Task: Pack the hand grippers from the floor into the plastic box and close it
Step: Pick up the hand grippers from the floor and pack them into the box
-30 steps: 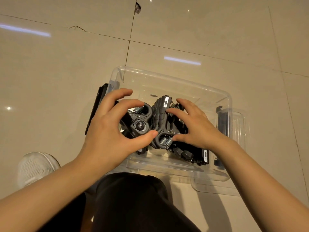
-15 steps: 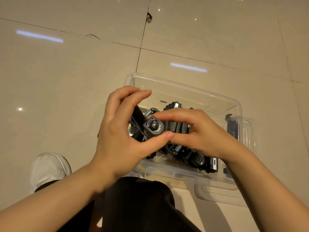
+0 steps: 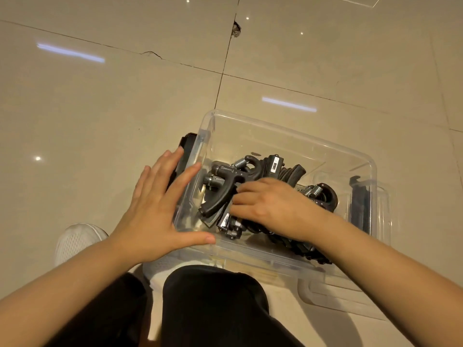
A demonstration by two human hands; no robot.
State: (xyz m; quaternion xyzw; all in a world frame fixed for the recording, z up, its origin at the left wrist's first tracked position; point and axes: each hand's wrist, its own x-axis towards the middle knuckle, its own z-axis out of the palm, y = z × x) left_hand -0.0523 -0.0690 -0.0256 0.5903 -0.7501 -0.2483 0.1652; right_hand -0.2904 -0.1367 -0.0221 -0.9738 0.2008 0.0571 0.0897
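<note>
Hand grippers (image 3: 220,194) are pressed into the plastic box (image 3: 288,128)
Rigid, heavy, tangle-prone; best taken by handles; left hand (image 3: 155,209) open, right hand (image 3: 268,206) curled on them

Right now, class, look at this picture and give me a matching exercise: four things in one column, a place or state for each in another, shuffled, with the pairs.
Things:
1. left hand
2. right hand
3. hand grippers
4. lid

Places or states:
A. piled inside the plastic box
B. on the floor, partly under the box
C. flat and open at the box's left wall
D. down among the grippers

Pairs: 1-C, 2-D, 3-A, 4-B
</note>
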